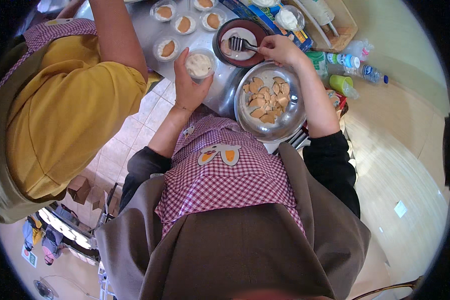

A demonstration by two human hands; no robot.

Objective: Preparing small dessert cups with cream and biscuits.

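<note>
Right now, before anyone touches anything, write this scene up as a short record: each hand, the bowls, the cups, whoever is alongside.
Left hand: fingers around a clear cup of white cream
Right hand: holds a fork, tines inside the dark bowl
Dark bowl: whitish liquid
Metal bowl: broken tan pieces
Upper-left cups: five, each topped with a tan piece
Alongside: person in yellow sleeve, at left

Five biscuit-topped cups, one handheld cream-filled cup, one fork and one brown bowl are counted; at the steel table's near edge, one metal bowl is counted.
</note>
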